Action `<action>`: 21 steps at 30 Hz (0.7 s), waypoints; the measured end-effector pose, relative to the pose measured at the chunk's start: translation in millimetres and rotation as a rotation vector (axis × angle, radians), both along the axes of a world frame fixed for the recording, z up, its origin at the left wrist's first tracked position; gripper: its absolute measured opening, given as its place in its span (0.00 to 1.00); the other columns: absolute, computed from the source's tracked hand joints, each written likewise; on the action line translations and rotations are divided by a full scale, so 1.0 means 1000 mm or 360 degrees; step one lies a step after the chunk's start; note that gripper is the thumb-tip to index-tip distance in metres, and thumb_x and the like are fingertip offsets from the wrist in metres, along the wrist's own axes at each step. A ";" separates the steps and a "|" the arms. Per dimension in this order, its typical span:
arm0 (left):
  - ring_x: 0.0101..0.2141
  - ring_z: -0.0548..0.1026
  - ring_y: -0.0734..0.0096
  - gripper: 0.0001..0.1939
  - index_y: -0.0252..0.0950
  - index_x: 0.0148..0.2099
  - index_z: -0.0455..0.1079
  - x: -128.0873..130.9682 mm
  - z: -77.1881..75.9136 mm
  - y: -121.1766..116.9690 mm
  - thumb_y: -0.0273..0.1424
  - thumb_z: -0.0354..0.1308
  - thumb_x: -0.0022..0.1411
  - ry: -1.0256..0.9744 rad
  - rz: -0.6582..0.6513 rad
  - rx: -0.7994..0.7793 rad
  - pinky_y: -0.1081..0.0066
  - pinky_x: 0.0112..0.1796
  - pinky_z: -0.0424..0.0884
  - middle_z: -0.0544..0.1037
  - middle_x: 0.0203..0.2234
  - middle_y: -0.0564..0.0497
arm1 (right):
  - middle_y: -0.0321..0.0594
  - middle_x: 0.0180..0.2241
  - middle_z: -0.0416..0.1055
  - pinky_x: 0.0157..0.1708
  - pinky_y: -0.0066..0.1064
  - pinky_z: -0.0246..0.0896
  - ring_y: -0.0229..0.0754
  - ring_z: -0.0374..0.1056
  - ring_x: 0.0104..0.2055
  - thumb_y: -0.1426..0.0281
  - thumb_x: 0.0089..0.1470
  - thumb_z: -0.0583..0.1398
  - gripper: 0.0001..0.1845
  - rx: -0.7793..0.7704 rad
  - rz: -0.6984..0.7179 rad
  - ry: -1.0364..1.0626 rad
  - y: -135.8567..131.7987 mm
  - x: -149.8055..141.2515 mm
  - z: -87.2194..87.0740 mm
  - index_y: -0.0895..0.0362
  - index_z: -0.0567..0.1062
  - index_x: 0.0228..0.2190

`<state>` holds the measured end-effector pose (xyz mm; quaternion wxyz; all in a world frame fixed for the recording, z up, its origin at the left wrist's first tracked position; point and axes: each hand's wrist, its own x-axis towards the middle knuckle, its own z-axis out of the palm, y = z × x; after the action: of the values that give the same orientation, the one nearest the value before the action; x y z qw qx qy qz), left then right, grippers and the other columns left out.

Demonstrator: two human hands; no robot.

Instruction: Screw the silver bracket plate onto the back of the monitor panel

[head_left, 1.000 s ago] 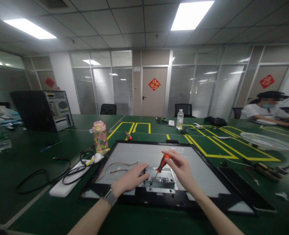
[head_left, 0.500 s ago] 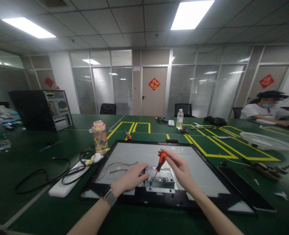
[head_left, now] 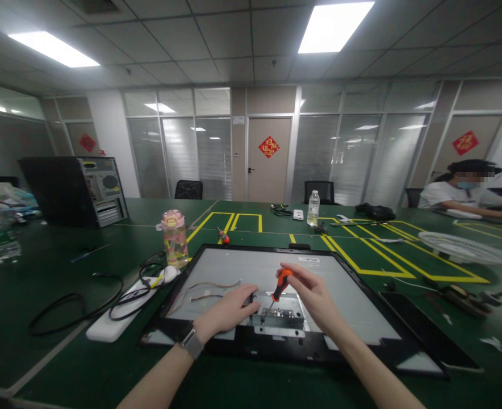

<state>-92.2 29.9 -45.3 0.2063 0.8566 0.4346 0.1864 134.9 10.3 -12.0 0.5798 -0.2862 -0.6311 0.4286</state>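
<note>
A red-and-black screwdriver [head_left: 281,284] is pinched at its handle by the fingers and thumb of my right hand [head_left: 313,289]. The driver tilts, its tip down at the left part of a metal bracket [head_left: 283,321]. That bracket sits on the grey back of a black-framed display panel [head_left: 348,284], lying flat before me. My left hand [head_left: 229,309] rests palm down on the panel, fingers stretched, with thumb and fingertips touching the bracket's left end. Thin wires [head_left: 208,289] run over the panel beyond my left hand.
Left of the panel lie a white power strip [head_left: 114,321] and black cable, with a pink-lided bottle [head_left: 174,238] behind. A computer case [head_left: 59,190] stands farther left. A second screwdriver [head_left: 222,236] lies beyond the panel. At right are a dark flat panel [head_left: 427,326] and a seated person [head_left: 459,190].
The right hand's fingers shift slightly around the screwdriver handle, its tip staying at the same spot on the bracket. My left hand stays where it was.
</note>
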 end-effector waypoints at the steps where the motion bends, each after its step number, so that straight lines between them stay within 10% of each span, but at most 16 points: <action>1: 0.55 0.63 0.60 0.25 0.39 0.60 0.59 0.000 0.000 0.000 0.44 0.46 0.65 0.0002 -0.0003 0.0001 0.63 0.55 0.56 0.64 0.57 0.45 | 0.42 0.37 0.76 0.45 0.41 0.64 0.48 0.72 0.41 0.61 0.52 0.62 0.15 -0.0022 0.0046 0.0003 0.000 0.000 0.000 0.53 0.76 0.42; 21: 0.55 0.63 0.61 0.24 0.38 0.59 0.60 0.001 0.004 -0.002 0.41 0.47 0.64 -0.0008 -0.0019 0.0021 0.63 0.56 0.56 0.65 0.57 0.45 | 0.39 0.35 0.72 0.38 0.36 0.67 0.43 0.71 0.36 0.62 0.51 0.63 0.10 -0.0080 0.0297 0.0137 -0.005 -0.001 0.005 0.53 0.78 0.35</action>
<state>-90.7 27.6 -41.5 0.2028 0.8601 0.4278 0.1902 133.6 5.4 -7.4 0.5567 -0.2219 -0.6185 0.5083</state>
